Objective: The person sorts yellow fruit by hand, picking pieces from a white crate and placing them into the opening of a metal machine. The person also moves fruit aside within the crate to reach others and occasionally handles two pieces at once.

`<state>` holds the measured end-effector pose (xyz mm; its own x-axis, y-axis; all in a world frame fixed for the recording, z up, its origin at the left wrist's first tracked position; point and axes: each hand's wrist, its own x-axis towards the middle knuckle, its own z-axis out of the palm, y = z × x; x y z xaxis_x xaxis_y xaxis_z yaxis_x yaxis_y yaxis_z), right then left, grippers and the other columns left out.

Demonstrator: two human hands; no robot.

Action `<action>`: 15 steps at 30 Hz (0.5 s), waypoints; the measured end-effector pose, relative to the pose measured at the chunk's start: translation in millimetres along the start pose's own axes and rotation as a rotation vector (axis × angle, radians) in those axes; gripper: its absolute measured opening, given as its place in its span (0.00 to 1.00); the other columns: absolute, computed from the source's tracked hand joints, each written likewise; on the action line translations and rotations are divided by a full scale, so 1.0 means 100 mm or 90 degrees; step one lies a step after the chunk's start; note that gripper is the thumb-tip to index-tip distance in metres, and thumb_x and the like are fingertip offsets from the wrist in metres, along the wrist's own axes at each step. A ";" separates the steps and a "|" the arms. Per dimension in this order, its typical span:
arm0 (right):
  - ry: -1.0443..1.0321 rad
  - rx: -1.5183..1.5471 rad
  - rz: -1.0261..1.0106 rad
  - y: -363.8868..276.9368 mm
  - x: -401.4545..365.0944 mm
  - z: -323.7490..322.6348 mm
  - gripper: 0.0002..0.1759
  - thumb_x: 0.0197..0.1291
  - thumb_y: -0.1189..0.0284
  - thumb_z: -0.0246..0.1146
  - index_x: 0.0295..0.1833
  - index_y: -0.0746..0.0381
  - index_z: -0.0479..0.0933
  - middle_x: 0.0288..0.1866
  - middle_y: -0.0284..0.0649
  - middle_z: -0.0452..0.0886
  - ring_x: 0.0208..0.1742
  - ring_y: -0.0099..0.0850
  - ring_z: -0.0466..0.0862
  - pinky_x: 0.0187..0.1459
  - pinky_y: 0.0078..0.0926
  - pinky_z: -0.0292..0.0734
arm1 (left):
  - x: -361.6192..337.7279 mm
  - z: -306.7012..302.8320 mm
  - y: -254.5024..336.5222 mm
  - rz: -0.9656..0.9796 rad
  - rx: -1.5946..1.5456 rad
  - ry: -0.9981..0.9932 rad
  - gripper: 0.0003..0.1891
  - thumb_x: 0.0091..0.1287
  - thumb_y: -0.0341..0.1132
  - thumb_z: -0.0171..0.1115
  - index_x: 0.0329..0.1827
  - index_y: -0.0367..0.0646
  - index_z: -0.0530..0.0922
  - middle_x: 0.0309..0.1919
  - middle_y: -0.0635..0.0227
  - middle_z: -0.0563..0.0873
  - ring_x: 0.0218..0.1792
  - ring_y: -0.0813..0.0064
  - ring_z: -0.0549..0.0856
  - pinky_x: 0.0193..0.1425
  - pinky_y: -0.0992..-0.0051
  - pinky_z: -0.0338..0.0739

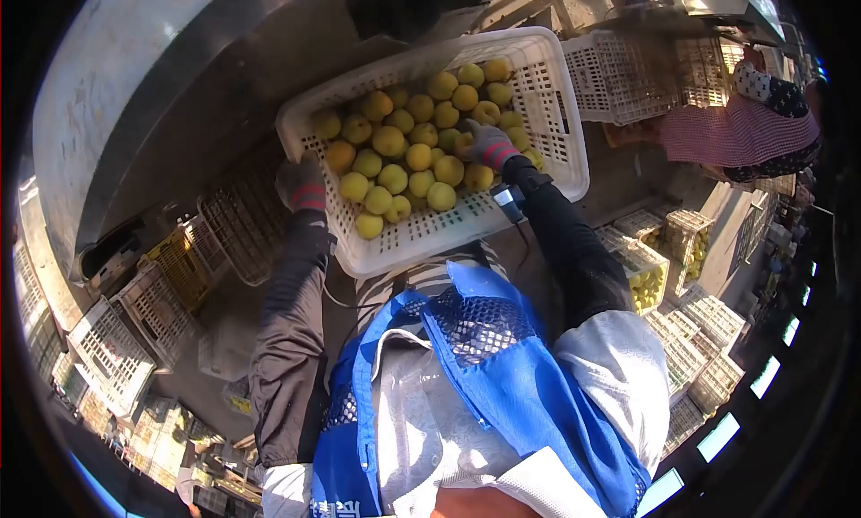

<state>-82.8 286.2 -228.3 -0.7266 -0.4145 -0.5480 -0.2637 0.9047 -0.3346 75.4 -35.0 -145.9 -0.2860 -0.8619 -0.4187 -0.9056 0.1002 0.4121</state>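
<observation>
A white perforated plastic crate (529, 87) sits in front of me, slightly tilted in view. Round yellow-green fruit (387, 141), too plain in shape to tell pears from apples, lie loose in it, some more orange than others. My left hand (301, 184), in a grey glove with a pink-striped cuff, is closed at the crate's left rim; its fingertips are partly in shadow. Inside the crate, toward the right, my gloved right hand (491, 147) has its fingers curled against one shaded yellow fruit (464, 145). A small device is strapped near my right wrist.
A curved metal machine surface (170, 78) rises at upper left. Stacked white crates (619, 74) stand at upper right, beside a person in a checked garment (726, 137). More crates, some holding fruit (646, 285), are on the right; others (112, 352) stand at lower left.
</observation>
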 end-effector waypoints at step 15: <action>0.283 0.472 -0.376 -0.78 -0.43 -1.30 0.44 0.43 0.67 0.80 0.69 0.62 0.75 0.62 0.46 0.80 0.63 0.41 0.81 0.65 0.37 0.76 | -0.05 -0.03 0.04 0.028 0.014 0.015 0.25 0.58 0.46 0.65 0.43 0.27 0.85 0.40 0.38 0.88 0.45 0.44 0.89 0.51 0.53 0.83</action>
<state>-113.5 246.1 -79.4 -0.8165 -0.5611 0.1361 -0.3066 0.2215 -0.9257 73.8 -31.6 -139.5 -0.3181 -0.8676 -0.3821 -0.8992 0.1485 0.4115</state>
